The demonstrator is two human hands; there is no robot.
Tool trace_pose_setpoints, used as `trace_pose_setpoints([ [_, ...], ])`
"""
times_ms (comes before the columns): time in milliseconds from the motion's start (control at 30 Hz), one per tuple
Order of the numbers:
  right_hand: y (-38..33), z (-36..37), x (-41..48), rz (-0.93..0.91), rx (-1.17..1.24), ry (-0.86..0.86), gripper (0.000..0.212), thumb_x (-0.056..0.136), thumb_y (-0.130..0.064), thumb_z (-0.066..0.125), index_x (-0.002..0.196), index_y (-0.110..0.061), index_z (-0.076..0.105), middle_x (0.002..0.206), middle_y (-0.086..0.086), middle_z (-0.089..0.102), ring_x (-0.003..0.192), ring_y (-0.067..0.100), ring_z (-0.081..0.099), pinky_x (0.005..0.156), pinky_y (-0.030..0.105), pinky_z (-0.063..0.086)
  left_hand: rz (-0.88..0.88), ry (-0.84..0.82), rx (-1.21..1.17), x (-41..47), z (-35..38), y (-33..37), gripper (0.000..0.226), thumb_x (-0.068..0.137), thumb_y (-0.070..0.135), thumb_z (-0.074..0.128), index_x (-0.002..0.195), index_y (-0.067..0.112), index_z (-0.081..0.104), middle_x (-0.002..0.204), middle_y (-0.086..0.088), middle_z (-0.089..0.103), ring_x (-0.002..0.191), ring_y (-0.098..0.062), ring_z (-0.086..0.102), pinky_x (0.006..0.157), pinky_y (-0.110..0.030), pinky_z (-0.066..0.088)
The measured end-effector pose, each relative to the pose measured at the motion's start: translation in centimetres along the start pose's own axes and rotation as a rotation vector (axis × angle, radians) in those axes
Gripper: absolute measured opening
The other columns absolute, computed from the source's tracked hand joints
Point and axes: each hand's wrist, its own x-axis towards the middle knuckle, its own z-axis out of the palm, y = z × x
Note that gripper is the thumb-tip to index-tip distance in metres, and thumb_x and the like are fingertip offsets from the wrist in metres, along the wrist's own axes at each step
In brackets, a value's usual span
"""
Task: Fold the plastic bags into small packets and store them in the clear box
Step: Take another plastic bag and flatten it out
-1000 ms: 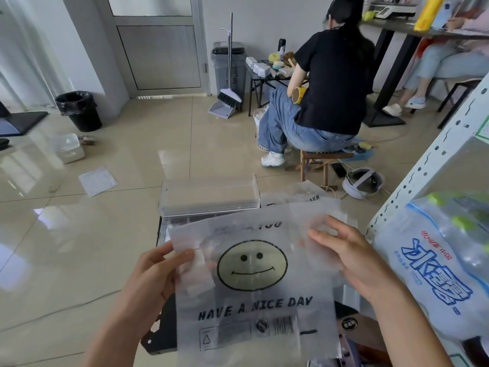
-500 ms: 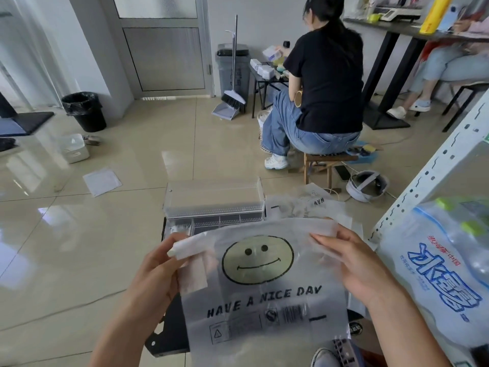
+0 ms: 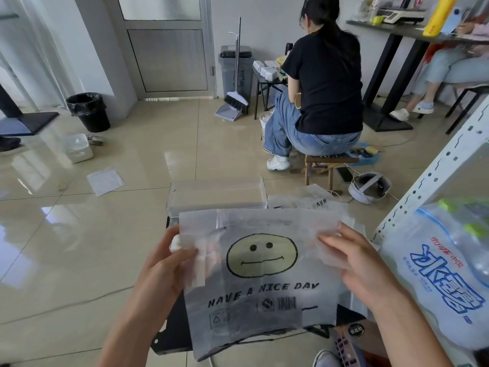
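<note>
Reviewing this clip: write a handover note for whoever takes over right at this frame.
Left hand: pinches the left edge of the bag, thumb in front.
Right hand: holds the right edge.
Bag: held up flat, smiley toward the camera; top looks folded over.
Box: just behind the bag; spare bags lie to its right.
Done: one fold at most; no finished packet visible.
Left: fold this bag small, put it in the box, then do the spare bags.
</note>
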Motion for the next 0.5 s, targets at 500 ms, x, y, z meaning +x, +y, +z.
trace_pose_setpoints([
  [500, -0.1, -1.7, -0.5, -0.042, 0.16, -0.183, 0.042, 0.087, -0.028, 0.045, 0.078, -0.005, 0.079, 0.096, 0.012, 0.072, 0.104, 0.024, 0.065, 0.09, 0.04, 0.041, -0.059, -0.105, -0.167, 0.0, -0.2, -0.1, 0.042, 0.083, 0.043, 0.057, 0.084, 0.005, 0.074, 0.094, -0.019, 0.068, 0.078, -0.032, 0.064, 0.061, -0.036, 0.051],
])
